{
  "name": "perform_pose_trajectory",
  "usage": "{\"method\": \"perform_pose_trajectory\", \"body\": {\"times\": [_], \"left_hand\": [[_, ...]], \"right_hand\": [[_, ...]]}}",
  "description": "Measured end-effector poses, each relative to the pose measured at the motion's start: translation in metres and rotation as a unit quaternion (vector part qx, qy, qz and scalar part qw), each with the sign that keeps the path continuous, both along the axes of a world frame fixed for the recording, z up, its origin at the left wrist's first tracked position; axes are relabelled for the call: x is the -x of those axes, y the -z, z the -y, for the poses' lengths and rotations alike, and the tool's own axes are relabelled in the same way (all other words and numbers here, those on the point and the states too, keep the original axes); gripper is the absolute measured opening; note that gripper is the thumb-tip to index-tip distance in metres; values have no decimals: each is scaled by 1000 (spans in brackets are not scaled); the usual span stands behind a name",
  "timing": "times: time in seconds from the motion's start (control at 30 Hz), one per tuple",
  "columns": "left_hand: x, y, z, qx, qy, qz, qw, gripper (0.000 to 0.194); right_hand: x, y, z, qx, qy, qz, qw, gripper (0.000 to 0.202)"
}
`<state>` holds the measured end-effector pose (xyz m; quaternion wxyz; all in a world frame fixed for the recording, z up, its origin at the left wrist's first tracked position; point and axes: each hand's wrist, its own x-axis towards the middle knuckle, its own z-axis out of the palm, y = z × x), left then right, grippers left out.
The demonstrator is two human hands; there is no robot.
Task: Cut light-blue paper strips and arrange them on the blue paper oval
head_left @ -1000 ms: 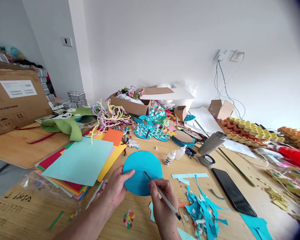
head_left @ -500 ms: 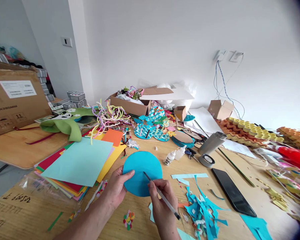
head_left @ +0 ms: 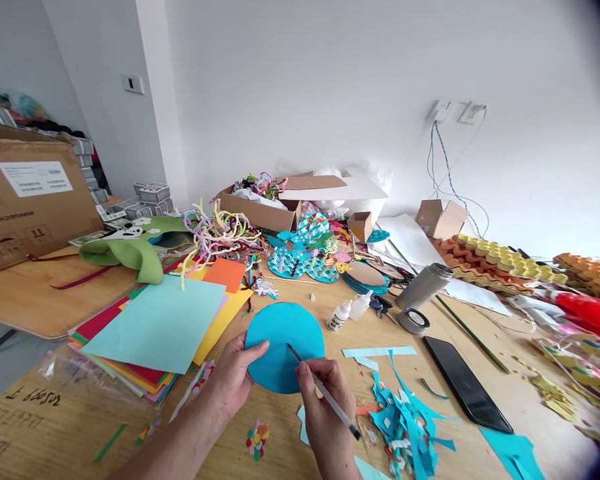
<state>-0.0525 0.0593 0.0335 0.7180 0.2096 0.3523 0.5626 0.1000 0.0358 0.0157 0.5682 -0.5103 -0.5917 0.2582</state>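
A blue paper disc is held up over the table at its left edge by my left hand, thumb on top and fingers beneath. My right hand grips a pen with a clear barrel. The pen's tip rests at about the middle of the disc. Right of my right hand lies a heap of blue paper scraps, and left of it a small pile of coloured paper dots.
Coloured paper sheets are stacked on the left. Two glue bottles stand beyond the disc. A phone, a grey bottle and egg cartons are on the right. Decorated blue discs lie at the back.
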Motion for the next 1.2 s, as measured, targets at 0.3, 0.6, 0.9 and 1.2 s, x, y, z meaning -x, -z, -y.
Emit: {"method": "perform_pose_trajectory", "body": {"times": [0.3,0.6,0.9,1.2], "left_hand": [[0,-2,0,-3,2,-2,1000,46],[0,-2,0,-2,3,2,1000,46],[0,-2,0,2,2,2,1000,46],[0,2,-1,-5,7,-5,1000,45]], "right_hand": [[2,-3,1,-16,7,-3,1000,18],[2,-8,3,-7,6,-1,1000,19],[3,-9,2,-3,7,-13,1000,20],[2,-7,1,-5,4,-11,1000,20]]}}
